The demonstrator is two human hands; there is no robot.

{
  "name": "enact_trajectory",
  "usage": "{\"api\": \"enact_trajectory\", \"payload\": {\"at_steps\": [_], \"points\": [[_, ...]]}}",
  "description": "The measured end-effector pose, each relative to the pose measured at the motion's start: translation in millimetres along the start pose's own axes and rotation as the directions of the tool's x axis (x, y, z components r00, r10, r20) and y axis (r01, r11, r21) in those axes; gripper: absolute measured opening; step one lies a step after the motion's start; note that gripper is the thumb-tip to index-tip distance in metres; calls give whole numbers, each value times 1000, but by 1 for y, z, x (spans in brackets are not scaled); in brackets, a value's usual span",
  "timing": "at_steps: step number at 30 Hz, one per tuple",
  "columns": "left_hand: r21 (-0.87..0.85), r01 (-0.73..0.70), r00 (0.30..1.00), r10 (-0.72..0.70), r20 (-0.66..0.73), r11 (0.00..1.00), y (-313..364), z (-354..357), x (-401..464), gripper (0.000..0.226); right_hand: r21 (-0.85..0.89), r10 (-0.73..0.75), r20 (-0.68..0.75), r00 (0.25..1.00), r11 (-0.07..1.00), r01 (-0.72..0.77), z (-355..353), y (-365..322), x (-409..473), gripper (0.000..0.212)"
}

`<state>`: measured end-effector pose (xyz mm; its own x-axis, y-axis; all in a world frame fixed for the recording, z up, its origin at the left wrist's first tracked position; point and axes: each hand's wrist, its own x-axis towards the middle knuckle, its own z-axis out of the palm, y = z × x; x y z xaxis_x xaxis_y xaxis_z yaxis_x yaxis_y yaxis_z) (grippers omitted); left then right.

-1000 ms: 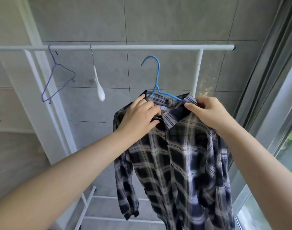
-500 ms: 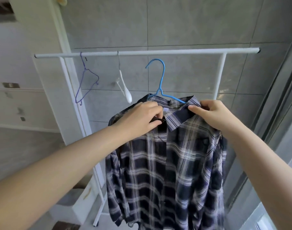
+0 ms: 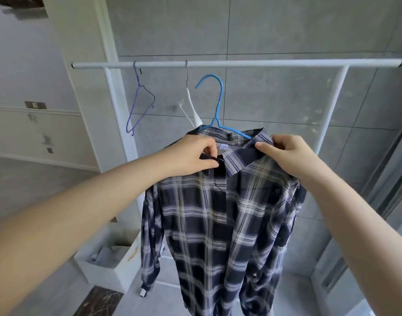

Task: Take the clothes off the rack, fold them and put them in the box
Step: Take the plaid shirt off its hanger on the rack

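Note:
A dark blue and white plaid shirt [image 3: 220,213] hangs on a blue hanger [image 3: 218,106], whose hook is off and below the white rack bar [image 3: 264,63]. My left hand [image 3: 195,156] pinches the shirt's placket at the collar. My right hand [image 3: 284,153] grips the collar's right side. The shirt hangs between my arms, in front of the rack. A white box [image 3: 104,267] with pale folded cloth inside stands on the floor at the lower left.
A purple wire hanger [image 3: 139,103] and a white hanger [image 3: 192,106] hang bare on the bar. The rack's white posts [image 3: 328,108] stand before a grey tiled wall. A window frame runs down the right side. A dark marble floor strip [image 3: 97,301] lies near the box.
The view has swung left and back, bringing the white box into sight. Both hands keep their hold at the collar; the shirt and blue hanger stay below the bar.

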<state>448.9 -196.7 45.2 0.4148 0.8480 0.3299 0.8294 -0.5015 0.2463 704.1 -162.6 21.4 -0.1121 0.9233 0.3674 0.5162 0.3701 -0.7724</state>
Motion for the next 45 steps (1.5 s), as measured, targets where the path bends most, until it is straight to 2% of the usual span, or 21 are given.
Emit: {"api": "enact_trajectory", "payload": {"at_steps": [3,6,9,14,19,26,31,38,45], "points": [[35,28,999,-29,14,999,-2,5,-3,19,-8,9,-6,1000,1000,-9,6,0,2,41],[25,76,996,-74,-53,997,-2,10,-4,22,13,18,12,1000,1000,-18,11,-1,1,39],[29,114,984,-109,-137,993,0,15,-4,21,48,14,21,1000,999,-15,14,0,1,48],[50,137,971,-124,-202,989,3,23,-2,32,49,12,7,1000,999,-12,13,0,0,36],[78,122,968,-101,-229,989,7,24,-1,27,37,26,-3,1000,999,-25,11,-1,-3,40],[11,101,968,-95,-234,995,12,22,-3,16,35,29,-12,1000,999,-28,7,1,-7,39],[-60,-20,954,2,-298,998,7,23,-5,16,47,29,4,1000,998,-29,1,0,-10,31],[40,-207,921,208,-329,978,4,20,-10,18,51,12,2,1000,999,-12,-2,-4,-11,25],[101,-267,890,285,-356,959,0,16,-16,16,72,13,13,1000,997,-14,-3,-5,-15,25]]}}
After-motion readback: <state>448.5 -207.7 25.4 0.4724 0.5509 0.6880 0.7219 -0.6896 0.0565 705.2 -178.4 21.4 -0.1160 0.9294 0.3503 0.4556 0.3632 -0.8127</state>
